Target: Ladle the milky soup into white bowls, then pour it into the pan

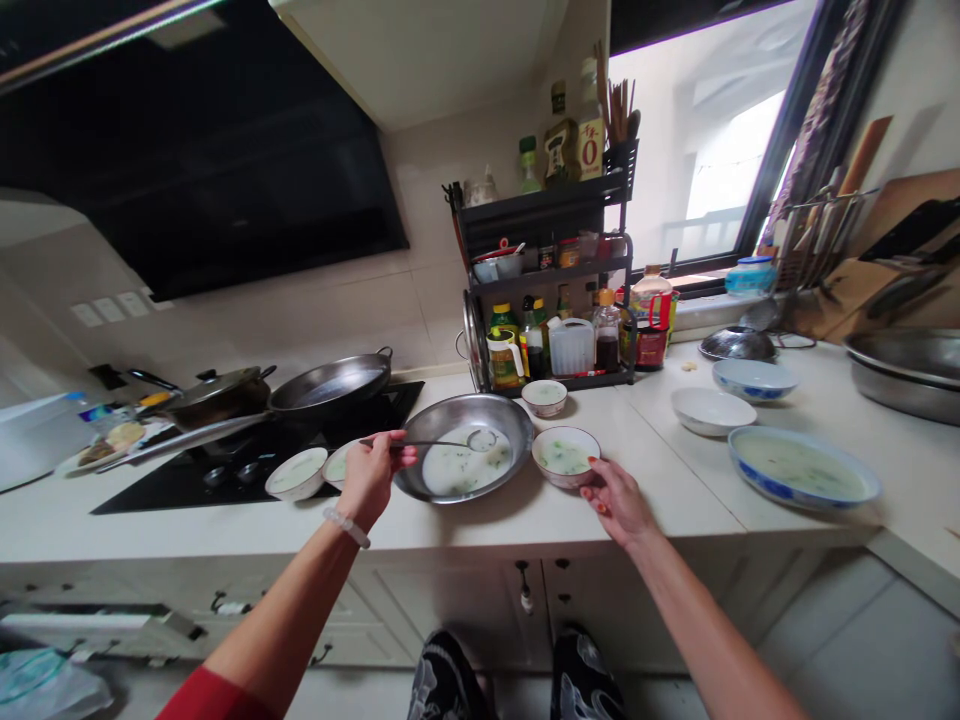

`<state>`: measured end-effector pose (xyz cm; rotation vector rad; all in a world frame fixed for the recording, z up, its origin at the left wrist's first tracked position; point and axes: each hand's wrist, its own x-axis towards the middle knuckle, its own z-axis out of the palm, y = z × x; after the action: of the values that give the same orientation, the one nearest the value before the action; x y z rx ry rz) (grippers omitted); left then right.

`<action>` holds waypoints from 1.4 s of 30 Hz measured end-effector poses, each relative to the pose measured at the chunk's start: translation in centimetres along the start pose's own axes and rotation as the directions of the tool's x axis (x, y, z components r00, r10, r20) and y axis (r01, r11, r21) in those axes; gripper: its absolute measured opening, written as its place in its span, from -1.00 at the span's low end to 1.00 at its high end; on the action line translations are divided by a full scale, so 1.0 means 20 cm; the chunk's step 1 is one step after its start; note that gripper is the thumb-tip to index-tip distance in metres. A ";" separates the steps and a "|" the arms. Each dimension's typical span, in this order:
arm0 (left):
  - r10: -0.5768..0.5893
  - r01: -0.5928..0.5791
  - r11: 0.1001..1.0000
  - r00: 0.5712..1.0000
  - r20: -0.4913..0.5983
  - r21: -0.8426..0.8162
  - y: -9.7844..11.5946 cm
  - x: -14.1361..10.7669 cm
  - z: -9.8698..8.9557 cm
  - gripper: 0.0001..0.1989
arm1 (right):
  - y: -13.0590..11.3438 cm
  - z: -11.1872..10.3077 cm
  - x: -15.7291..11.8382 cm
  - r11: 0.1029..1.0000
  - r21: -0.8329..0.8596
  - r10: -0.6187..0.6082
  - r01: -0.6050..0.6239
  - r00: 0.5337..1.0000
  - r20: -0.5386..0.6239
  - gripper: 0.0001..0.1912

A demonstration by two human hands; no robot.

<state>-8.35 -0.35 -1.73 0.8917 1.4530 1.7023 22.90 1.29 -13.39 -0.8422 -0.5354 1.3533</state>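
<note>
My left hand [371,474] is closed round the handle of a ladle [435,443]. The ladle's head dips into pale soup with green bits [457,474] in a wide metal basin [519,432]. To the right of the basin, my right hand [619,503] grips the rim of a small bowl [564,479] of the same soup, thumb on top and fingers at its side. Behind that bowl stands another small filled bowl [545,408]. Two more filled bowls sit left of the basin, one at the hob's edge [297,490] and one partly hidden by my left hand [335,468].
A wok [330,385] and a lidded pot [217,395] stand on the black hob [172,490]. A rack of bottles [547,280] rises behind the basin. To the right are a large soup dish [806,498], a white bowl [712,412] and a blue-patterned bowl [754,380].
</note>
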 end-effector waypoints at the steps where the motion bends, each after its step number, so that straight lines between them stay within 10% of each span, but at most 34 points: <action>1: 0.002 -0.002 1.000 1.000 0.001 0.000 0.00 0.00 0.00 -0.83 | 0.00 0.00 0.00 1.000 -0.001 -0.001 0.001 1.000 0.000 -0.59; 21: -0.005 0.005 1.000 1.000 -0.016 -0.031 0.06 -0.02 0.05 -0.85 | 0.01 0.00 0.01 1.000 0.000 -0.013 0.013 1.000 -0.012 -0.58; 33: 0.066 -0.042 0.991 0.979 0.194 -0.127 0.15 -0.21 0.31 -0.82 | 0.02 -0.01 0.02 1.000 -0.003 -0.012 0.012 1.000 0.004 -0.61; 38: 0.194 -0.197 0.980 0.911 0.364 -0.029 0.05 -0.29 0.38 -0.78 | 0.02 -0.02 0.02 1.000 -0.012 -0.014 0.014 1.000 0.018 -0.61; 42: 0.341 -0.454 0.888 0.760 0.553 0.077 -0.06 -0.34 0.36 -0.75 | 0.02 -0.02 0.02 1.000 -0.006 -0.017 0.018 1.000 0.021 -0.62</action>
<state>1.41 -2.56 -2.29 1.7412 1.1146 1.4217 22.96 1.56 -13.95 -0.8275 -0.5629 1.3465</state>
